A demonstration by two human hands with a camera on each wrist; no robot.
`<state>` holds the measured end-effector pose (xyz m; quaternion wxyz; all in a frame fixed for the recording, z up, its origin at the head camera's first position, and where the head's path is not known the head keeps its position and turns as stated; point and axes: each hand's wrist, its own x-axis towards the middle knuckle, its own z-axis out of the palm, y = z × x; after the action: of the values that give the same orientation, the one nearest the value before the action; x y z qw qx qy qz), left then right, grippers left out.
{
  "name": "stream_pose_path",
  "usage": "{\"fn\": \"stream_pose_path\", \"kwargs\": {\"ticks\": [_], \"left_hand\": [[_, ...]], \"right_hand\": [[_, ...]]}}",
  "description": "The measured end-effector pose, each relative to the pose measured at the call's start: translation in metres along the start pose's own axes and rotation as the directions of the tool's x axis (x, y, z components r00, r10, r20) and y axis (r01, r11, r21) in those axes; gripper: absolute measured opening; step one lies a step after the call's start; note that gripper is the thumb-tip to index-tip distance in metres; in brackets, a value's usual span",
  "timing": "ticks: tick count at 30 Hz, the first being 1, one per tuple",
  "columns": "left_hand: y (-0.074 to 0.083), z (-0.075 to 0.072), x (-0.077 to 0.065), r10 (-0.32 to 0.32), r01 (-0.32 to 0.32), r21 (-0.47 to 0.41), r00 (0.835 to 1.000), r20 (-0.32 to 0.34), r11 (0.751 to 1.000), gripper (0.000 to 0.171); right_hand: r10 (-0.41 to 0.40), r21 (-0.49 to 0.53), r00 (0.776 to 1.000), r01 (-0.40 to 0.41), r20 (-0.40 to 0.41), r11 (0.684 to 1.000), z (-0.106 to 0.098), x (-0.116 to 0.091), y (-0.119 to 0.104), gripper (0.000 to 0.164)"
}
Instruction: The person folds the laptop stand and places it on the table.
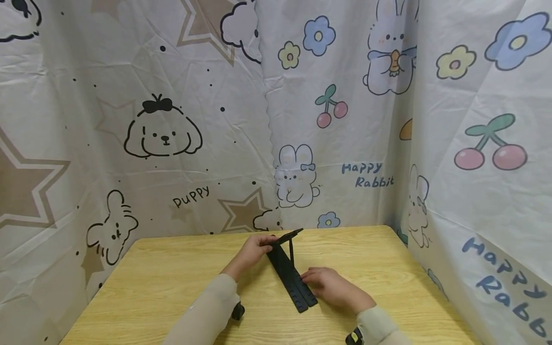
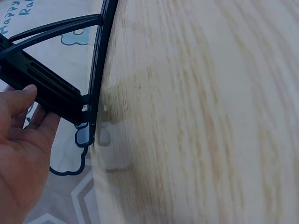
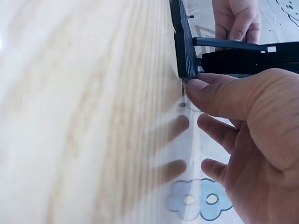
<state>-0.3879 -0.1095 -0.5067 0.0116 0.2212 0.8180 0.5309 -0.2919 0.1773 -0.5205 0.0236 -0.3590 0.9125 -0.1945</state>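
A black folding stand [image 1: 281,268] lies slantwise on the table, its long flat base notched at the near end. From the base's far end rises a hinged upper plate [image 1: 290,236], propped by a thin strut [image 1: 291,254]. My left hand [image 1: 254,249] pinches that plate near the hinge, thumb on one face and fingers behind, as the left wrist view shows. On the base's right side, by the notches, my right hand [image 1: 334,286] holds the edge between thumb [image 3: 205,95] and forefinger. Its other fingers are spread beside the base.
The light wooden table [image 1: 172,273] is backed by a printed curtain [image 1: 241,120], with another curtain [image 1: 483,201] along the right. A black wrist device [image 1: 238,311] sits at the left sleeve, another [image 1: 354,337] at the right sleeve.
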Motion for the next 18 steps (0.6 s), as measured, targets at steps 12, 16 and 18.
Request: {"fn": "stream_pose_path", "kwargs": {"ticks": [12, 16, 18], "left_hand": [[0.002, 0.002, 0.003, -0.008, 0.008, 0.016, 1.000, -0.001, 1.000, 0.033], [0.003, 0.003, 0.004, -0.010, 0.010, 0.011, 1.000, 0.002, 1.000, 0.032], [0.003, 0.004, 0.005, -0.004, 0.004, 0.006, 1.000, 0.004, 1.000, 0.032]], "right_hand": [[0.034, -0.032, 0.999, -0.034, -0.012, 0.999, 0.003, 0.001, -0.008, 0.042], [0.041, -0.077, 0.999, -0.042, -0.021, 0.996, 0.005, 0.002, -0.012, 0.041], [0.040, -0.094, 0.999, -0.042, -0.027, 0.995, 0.005, 0.002, -0.015, 0.040]]}}
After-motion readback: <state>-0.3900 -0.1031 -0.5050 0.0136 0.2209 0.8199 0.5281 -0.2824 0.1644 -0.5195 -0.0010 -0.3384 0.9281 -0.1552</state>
